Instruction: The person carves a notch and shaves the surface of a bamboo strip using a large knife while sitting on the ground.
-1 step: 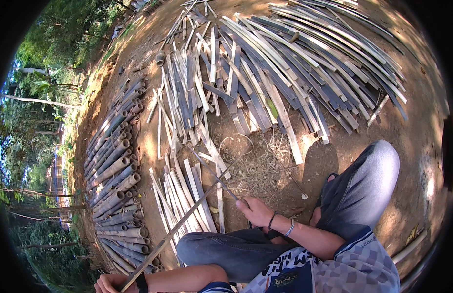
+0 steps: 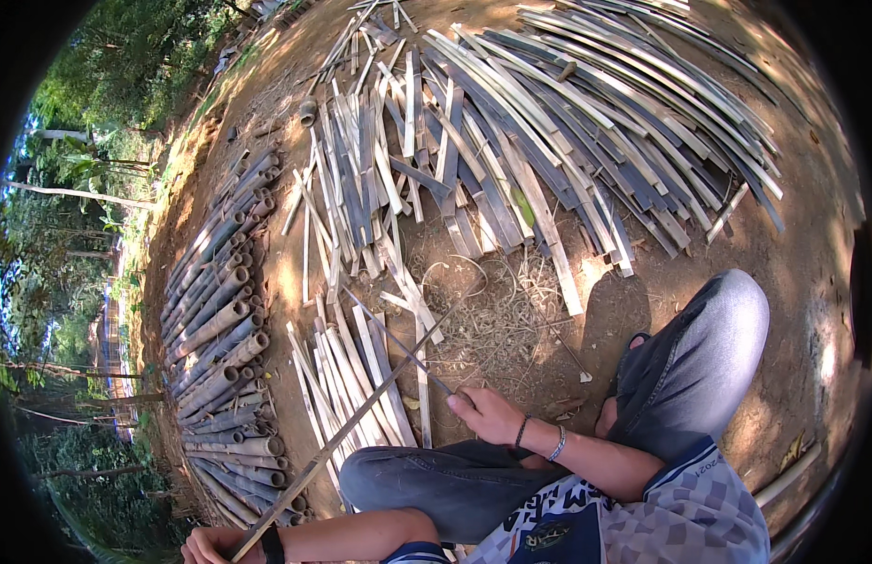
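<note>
At the lower left my left hand (image 2: 210, 543) is closed round the near end of a long, thin bamboo strip (image 2: 333, 444). The strip slants up and away to the right, passing over my bent left knee. My right hand (image 2: 490, 415) grips a long, narrow-bladed knife (image 2: 384, 328) in front of my legs; its handle is mostly hidden in my fingers. The blade points away to the left and crosses the strip, seemingly touching it, beyond my hand.
Split bamboo slats (image 2: 549, 122) lie fanned out across the far ground. A smaller bundle of pale slats (image 2: 347, 385) is beside my left knee. Cut bamboo poles (image 2: 225, 329) are stacked at the left. Curled shavings (image 2: 511, 324) cover the dirt ahead of me.
My right hand and the knife have shifted slightly left and toward me, with the blade reaching farther left across the strip. My left hand and the strip look the same.
</note>
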Tool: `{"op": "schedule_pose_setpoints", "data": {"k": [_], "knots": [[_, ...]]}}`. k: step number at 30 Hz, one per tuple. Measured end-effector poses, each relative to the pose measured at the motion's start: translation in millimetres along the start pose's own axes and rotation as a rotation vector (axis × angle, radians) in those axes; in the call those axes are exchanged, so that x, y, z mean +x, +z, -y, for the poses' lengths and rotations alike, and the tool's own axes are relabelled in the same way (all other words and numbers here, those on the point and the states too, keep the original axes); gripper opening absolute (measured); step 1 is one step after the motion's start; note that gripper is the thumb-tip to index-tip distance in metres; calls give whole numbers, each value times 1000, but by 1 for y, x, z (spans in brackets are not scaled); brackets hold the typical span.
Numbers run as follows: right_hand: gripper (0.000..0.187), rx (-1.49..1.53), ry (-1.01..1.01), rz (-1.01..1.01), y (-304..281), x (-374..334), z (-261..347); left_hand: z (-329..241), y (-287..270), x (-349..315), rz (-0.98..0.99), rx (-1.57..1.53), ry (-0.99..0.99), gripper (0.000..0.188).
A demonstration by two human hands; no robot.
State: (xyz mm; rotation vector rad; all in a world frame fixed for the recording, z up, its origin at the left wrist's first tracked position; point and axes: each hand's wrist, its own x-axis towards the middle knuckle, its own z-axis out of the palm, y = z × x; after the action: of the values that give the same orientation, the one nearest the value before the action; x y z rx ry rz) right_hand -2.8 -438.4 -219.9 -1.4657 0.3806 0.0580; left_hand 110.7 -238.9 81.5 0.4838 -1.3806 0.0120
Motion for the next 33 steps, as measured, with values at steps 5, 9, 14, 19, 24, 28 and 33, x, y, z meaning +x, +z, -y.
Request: {"op": "schedule_pose_setpoints", "data": {"k": [5,9,14,19,24,28,33], "knots": [[48,-133,-108,130,-1,-2,0,-3,-2,-1,-6,15,29,34],[52,-52,88,-288,-17,47,-89,-1,-4,2,3,37,15,32],[50,19,185,-296,-23,58,-108,1,0,2,-16,-47,34,33],[50,-22,-1,-88,-7,25,-44,12,6,5,-14,-42,59,31],[51,-121,24,-211,-15,44,-81,9,4,1,-44,-20,72,32],[53,153,295,-296,-29,66,-119,13,6,6,-38,-49,81,33],[49,-19,-42,-253,5,42,-78,6,2,0,-35,-22,144,32]]}}
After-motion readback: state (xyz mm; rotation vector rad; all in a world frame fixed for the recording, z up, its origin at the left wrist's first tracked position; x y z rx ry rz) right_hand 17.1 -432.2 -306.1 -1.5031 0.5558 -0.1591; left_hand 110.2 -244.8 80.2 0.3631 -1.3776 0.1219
